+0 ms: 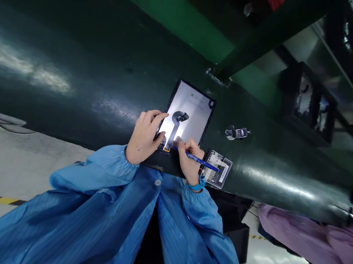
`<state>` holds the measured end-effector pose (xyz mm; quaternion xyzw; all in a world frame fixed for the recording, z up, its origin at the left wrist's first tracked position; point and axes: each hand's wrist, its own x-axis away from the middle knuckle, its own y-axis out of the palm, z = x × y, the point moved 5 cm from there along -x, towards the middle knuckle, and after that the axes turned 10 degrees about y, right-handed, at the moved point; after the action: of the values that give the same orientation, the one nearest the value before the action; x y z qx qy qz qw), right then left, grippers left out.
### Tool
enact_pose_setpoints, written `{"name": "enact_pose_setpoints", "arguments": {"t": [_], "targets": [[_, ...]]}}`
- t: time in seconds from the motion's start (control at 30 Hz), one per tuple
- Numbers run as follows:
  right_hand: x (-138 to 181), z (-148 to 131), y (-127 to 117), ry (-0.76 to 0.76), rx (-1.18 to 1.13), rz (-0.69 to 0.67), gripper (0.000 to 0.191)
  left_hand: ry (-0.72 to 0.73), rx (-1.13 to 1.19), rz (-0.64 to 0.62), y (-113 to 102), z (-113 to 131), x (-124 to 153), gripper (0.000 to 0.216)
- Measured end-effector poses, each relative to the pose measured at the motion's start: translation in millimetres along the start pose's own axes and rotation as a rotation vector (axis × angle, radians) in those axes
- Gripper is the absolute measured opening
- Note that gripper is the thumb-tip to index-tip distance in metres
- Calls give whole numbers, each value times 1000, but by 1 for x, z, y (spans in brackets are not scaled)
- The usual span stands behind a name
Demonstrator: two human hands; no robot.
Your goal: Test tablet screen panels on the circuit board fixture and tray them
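A tablet screen panel [195, 117] lies on the dark green bench, its pale back facing up inside a black frame. A dark ribbon cable [174, 128] with a curled end runs down its lower middle towards a gold strip [166, 149] at the near edge. My left hand [146, 136] rests on the panel's left edge, fingers stretched and thumb apart, gripping nothing. My right hand [190, 158] is closed around a slim blue pen [206, 164], its tip end by the cable's lower part. The fingers hide that tip. A blue band circles my right wrist.
Right of my right hand lies a small opened device [220, 169] with circuitry and a label. Farther right is a small shiny metal item [237, 133]. A green post [227, 67] stands behind the bench. Pink cloth [301, 237] shows at lower right; dark boxes [311, 103] sit at upper right.
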<state>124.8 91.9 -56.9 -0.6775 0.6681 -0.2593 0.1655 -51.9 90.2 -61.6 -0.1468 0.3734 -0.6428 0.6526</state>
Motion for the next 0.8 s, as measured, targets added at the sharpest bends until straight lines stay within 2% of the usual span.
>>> {"name": "enact_pose_setpoints", "arguments": {"t": [0.2, 0.27, 0.33, 0.43, 0.5, 0.57, 0.63, 0.7, 0.73, 0.77, 0.8], "targets": [[-2, 1, 4, 2, -14, 7, 41, -2, -12, -7, 0, 0, -1, 44], [-1, 3, -5, 32, -115, 93, 42, 6, -27, -2, 0, -1, -1, 43], [4, 5, -26, 66, -271, 240, 42, 24, -36, -4, 0, 0, 0, 43], [17, -2, -84, -14, -411, 479, 40, 42, -55, -27, 1, 1, 1, 40], [24, -8, -137, -117, -369, 620, 34, 40, -83, -41, 2, 0, 1, 38], [20, -6, -195, -141, -238, 708, 26, 46, -103, -46, 2, -1, 1, 38], [-3, 6, -253, -90, 4, 698, 35, 62, -104, -53, 3, -2, 0, 39], [-41, 29, -307, -23, 229, 722, 38, 65, -100, -63, 3, -4, -2, 41], [-65, 46, -330, 86, 330, 703, 37, 59, -102, -65, 4, -4, -3, 42], [-93, 67, -347, 256, 447, 620, 39, 47, -105, -67, 4, -5, -4, 43], [-119, 84, -360, 326, 494, 578, 37, 32, -112, -70, 5, -6, -5, 44]]}}
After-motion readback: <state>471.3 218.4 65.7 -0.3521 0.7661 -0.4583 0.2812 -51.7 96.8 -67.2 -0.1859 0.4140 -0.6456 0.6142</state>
